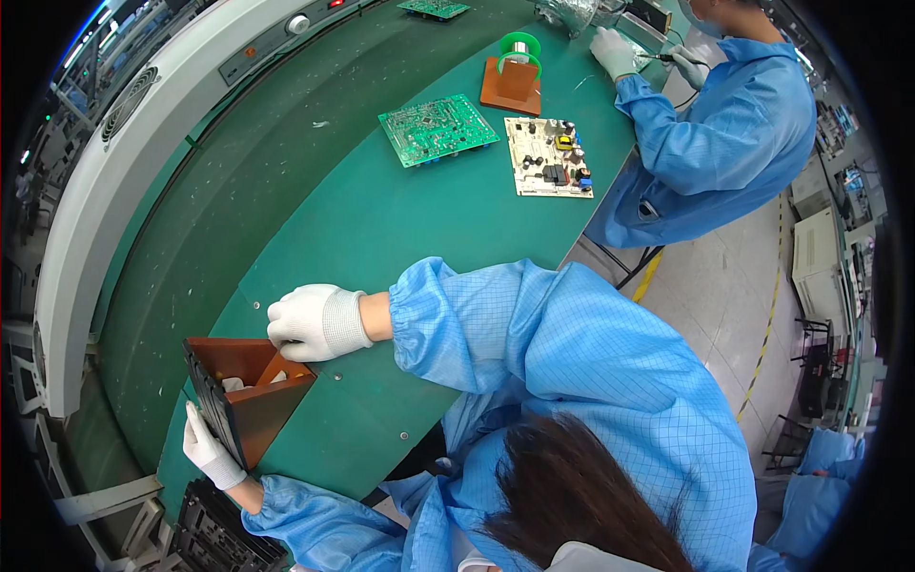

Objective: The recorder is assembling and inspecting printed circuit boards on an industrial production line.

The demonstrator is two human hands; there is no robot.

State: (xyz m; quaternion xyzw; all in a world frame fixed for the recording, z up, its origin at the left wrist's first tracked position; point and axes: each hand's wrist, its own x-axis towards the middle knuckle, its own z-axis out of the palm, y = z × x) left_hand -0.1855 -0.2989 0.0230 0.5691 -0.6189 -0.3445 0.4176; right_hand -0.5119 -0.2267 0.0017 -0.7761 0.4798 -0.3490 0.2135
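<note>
The green surface [381,224] supports, near its left edge, an open brown box [274,413] with black panels [215,402] along its left side, the right hand [313,322] at its right rim, the left hand [209,448] against the panels, each grip's closure indeterminable, and small white pieces [233,384] inside.

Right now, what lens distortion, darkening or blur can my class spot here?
Head view: the white machine housing bows strongly along the left, and the corners fall to black. Head view: the right hand looks fairly crisp, while far-right background detail is hard to make out.
</note>
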